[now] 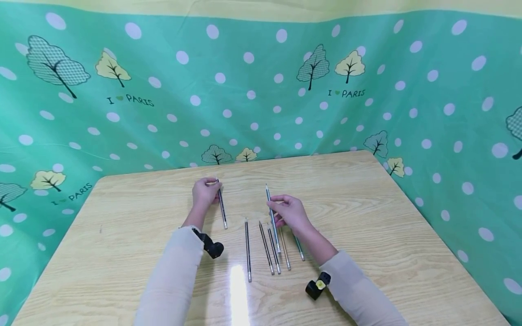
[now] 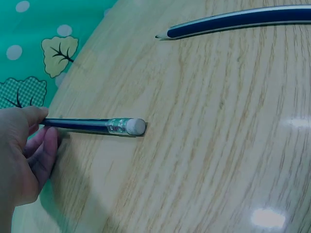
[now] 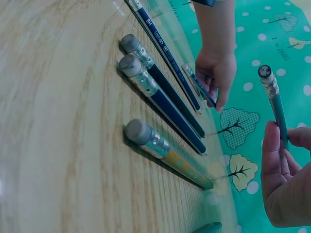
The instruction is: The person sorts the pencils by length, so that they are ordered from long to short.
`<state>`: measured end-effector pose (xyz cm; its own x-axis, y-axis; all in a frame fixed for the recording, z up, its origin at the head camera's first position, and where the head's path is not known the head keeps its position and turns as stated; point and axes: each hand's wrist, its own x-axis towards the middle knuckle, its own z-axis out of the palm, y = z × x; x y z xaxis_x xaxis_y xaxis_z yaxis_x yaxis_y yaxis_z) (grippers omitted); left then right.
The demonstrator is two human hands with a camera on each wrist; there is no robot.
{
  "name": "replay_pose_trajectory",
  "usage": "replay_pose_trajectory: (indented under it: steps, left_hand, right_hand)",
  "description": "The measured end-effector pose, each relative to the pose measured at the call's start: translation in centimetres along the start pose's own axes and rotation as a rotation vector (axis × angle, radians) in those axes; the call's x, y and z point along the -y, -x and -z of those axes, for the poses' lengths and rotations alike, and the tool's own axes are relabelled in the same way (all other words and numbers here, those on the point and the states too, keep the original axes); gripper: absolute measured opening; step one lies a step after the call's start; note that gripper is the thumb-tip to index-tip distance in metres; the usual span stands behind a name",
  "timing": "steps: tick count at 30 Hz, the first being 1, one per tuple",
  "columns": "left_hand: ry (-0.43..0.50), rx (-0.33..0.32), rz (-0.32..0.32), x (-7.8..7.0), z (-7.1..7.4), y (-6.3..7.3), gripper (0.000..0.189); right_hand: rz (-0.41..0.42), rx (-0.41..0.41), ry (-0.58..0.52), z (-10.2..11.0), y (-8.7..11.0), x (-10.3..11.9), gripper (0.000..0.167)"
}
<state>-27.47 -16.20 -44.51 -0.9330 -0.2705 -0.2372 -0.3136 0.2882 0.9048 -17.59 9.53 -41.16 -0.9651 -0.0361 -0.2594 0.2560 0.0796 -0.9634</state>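
Near the table's far side, my left hand point(image 1: 205, 192) pinches a dark striped pencil point(image 1: 222, 209) by its far end. In the left wrist view, that pencil's white eraser end point(image 2: 135, 126) points away from the hand, close over the wood. My right hand point(image 1: 288, 212) holds a teal pencil point(image 3: 278, 107) between thumb and fingers, raised above the table with its tip pointing away. Below that hand lie two dark pencils point(image 1: 266, 246), a yellow pencil point(image 1: 287, 256) and another teal pencil point(image 1: 299, 249), partly hidden by the hand and wrist.
A separate dark pencil point(image 1: 248, 253) lies between my two arms, its eraser end towards me. The light wood table point(image 1: 134, 235) meets a green dotted cloth point(image 1: 253, 90) at its back and sides. Each wrist wears a small black camera point(image 1: 212, 246).
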Motion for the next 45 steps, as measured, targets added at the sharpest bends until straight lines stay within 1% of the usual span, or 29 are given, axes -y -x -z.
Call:
replay_pose_trajectory:
  steps: [6, 13, 16, 21, 25, 32, 38, 45]
  left_hand:
    - [-0.077, 0.004, -0.036, 0.2, -0.2, 0.1, 0.035]
    - [-0.206, -0.023, -0.09, 0.2, -0.5, 0.4, 0.031]
    - [-0.241, -0.033, -0.109, 0.3, -0.6, 0.5, 0.029]
    - [-0.255, -0.032, -0.12, 0.3, -0.6, 0.5, 0.03]
    - [-0.265, -0.007, -0.126, 0.5, -0.4, 0.6, 0.032]
    - [-0.254, 0.043, -0.136, 0.6, -0.2, 0.8, 0.037]
    - [-0.24, 0.047, -0.131, 0.6, -0.1, 0.9, 0.039]
    - [-0.226, 0.052, -0.138, 0.7, 0.0, 1.0, 0.039]
  right_hand:
    - [0.0, -0.001, 0.0, 0.0, 0.1, 0.0, 0.028]
    - [-0.001, -0.002, 0.007, 0.1, 0.1, 0.2, 0.028]
    - [-0.006, -0.005, 0.011, 0.2, 0.1, 0.3, 0.028]
    - [-0.012, -0.007, 0.007, 0.3, 0.0, 0.5, 0.027]
    - [-0.003, -0.008, 0.017, 0.4, -0.1, 0.7, 0.028]
    - [-0.003, -0.016, 0.035, 0.6, -0.7, 1.0, 0.028]
    - [0.02, -0.021, 0.067, 0.4, -1.2, 1.5, 0.029]
    - [0.011, -0.012, 0.073, 0.3, -1.7, 2.1, 0.029]
